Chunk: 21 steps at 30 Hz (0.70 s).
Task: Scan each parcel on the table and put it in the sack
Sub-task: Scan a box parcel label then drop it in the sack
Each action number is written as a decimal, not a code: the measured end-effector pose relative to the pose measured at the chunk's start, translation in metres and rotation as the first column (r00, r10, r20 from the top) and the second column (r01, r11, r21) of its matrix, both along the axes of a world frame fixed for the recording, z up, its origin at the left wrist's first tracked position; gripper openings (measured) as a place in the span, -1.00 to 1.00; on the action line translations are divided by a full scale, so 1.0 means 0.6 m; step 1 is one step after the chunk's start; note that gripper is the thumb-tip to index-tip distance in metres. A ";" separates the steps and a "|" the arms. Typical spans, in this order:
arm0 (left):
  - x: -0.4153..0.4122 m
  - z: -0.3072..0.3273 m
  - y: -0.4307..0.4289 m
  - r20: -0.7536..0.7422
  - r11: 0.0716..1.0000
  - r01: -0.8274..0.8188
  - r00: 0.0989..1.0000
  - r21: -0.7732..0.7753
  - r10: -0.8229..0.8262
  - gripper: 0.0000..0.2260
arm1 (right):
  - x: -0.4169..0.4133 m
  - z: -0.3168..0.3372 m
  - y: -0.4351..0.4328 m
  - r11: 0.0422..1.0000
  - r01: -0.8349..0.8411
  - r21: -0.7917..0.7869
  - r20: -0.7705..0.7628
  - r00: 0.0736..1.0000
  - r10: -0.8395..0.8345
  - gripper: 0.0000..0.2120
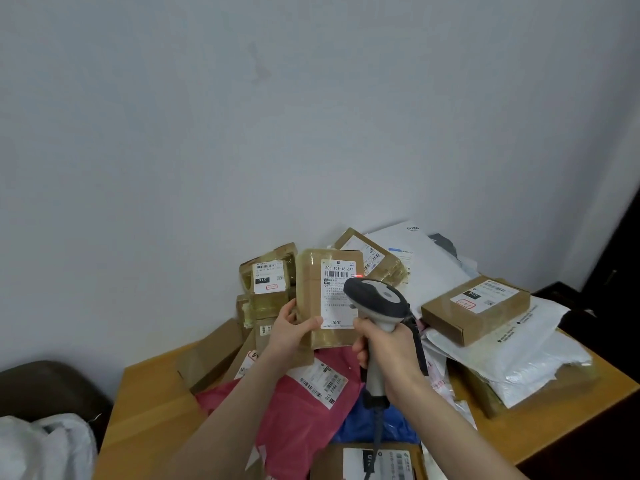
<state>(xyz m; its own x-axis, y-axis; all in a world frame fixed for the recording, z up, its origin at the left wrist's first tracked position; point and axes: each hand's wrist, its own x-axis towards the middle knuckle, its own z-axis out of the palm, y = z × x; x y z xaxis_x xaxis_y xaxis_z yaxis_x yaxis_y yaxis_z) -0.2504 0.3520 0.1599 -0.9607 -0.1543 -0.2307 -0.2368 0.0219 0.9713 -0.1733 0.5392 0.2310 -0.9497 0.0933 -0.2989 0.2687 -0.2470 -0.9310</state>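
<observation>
My left hand [293, 329] grips a brown taped cardboard parcel [313, 282] by its lower left corner and holds it upright above the pile, white label facing me. My right hand [389, 348] grips the handle of a grey and white barcode scanner [379, 299], whose head points at the label. A red scan light shows on the label near the barcode. A white sack [45, 445] lies at the bottom left, beside the table.
The wooden table [152, 403] carries a heap of parcels: a pink mailer [301, 420], a blue bag [398, 427], taped boxes [268, 278], a flat carton [476, 306] on white mailers [519, 362], a labelled box [374, 462] at the front. A dark chair [48, 386] stands at the left.
</observation>
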 end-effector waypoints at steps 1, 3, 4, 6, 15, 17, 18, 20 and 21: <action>0.000 -0.002 -0.001 -0.002 1.000 -0.002 1.000 -0.008 0.002 -0.18 | 0.002 0.002 0.001 1.000 -0.005 0.002 0.005 1.000 0.005 -0.82; 0.000 -0.004 -0.002 0.001 1.000 -0.009 1.000 -0.020 0.009 -0.16 | 0.005 0.005 0.002 1.000 -0.011 0.010 0.011 1.000 0.011 -0.81; 0.000 -0.004 -0.002 0.005 1.000 -0.012 1.000 -0.026 0.012 -0.15 | 0.006 0.006 0.002 1.000 -0.013 0.016 0.014 1.000 0.013 -0.80; 0.000 -0.004 -0.002 0.014 0.999 -0.013 1.000 -0.029 0.013 -0.13 | 0.009 0.009 0.003 1.000 -0.015 0.028 0.017 1.000 0.014 -0.80; 0.016 0.016 -0.003 0.034 0.997 -0.066 0.997 0.033 0.064 -0.23 | 0.011 0.024 -0.006 0.998 -0.043 -0.043 0.013 0.999 0.044 -0.90; 0.031 0.029 -0.009 0.039 0.992 -0.121 0.992 0.042 0.119 -0.27 | 0.009 0.029 -0.017 0.995 -0.051 -0.090 0.022 0.998 0.053 -0.93; 0.039 0.036 -0.014 0.039 0.988 -0.155 0.987 0.026 0.154 -0.30 | 0.008 0.032 -0.026 0.993 -0.064 -0.101 0.024 0.997 0.067 -0.93; 0.059 0.046 -0.034 0.041 0.973 -0.231 0.972 0.012 0.230 -0.34 | 0.008 0.036 -0.050 0.988 -0.110 -0.109 0.028 0.993 0.113 -0.93; 0.071 0.048 -0.049 0.043 0.963 -0.269 0.962 0.028 0.268 -0.35 | 0.010 0.037 -0.066 0.984 -0.136 -0.113 0.031 0.990 0.140 -0.93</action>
<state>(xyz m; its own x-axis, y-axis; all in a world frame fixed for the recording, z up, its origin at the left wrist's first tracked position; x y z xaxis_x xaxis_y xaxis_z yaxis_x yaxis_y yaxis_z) -0.2077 0.3227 0.1887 -0.8754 -0.3972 -0.2756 -0.2663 -0.0796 0.9606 -0.1672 0.4998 0.2530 -0.9389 -0.0733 -0.3364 0.3422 -0.3062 -0.8883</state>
